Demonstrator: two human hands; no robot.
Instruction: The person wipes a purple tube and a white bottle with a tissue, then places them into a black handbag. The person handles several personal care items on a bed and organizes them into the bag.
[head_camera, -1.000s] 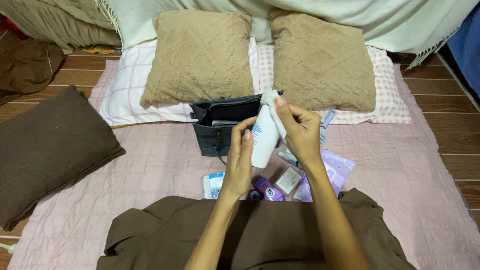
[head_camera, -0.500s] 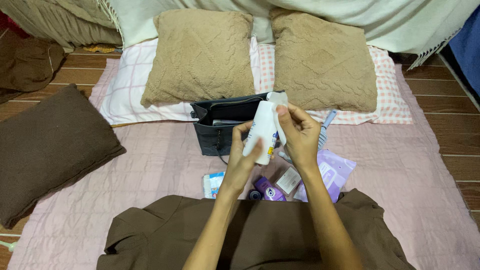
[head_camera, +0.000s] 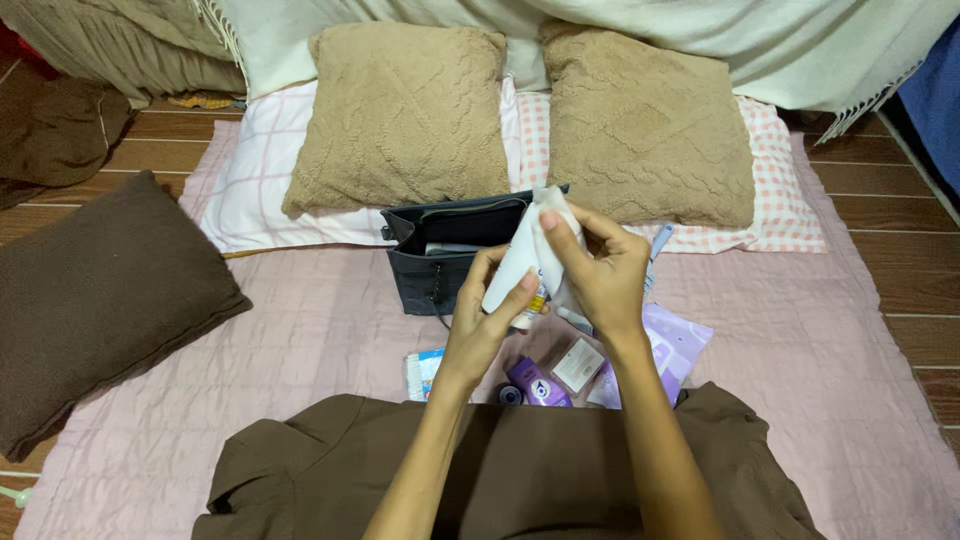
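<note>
My left hand (head_camera: 480, 320) grips a white plastic bottle (head_camera: 507, 275) by its lower end, tilted up to the right. My right hand (head_camera: 600, 270) presses a white tissue or cloth (head_camera: 553, 205) over the bottle's top end. Both hands hover just in front of an open dark blue handbag (head_camera: 435, 255) standing on the pink quilted mat (head_camera: 300, 330). Below my hands lie small toiletries: a purple tube (head_camera: 535, 383), a small clear-lidded box (head_camera: 578, 363), a purple packet (head_camera: 672, 340) and a blue-and-white packet (head_camera: 425, 370).
Two beige cushions (head_camera: 400, 110) (head_camera: 645, 120) rest on checked pillows behind the bag. A brown pillow (head_camera: 100, 290) lies at the left. A blue hairbrush (head_camera: 655, 245) peeks out right of my hand. Wooden floor (head_camera: 900, 250) borders the mat.
The bottle has tilted further and dropped slightly. My right hand has wrapped the white tissue over its top, and my left hand has shifted down to the base.
</note>
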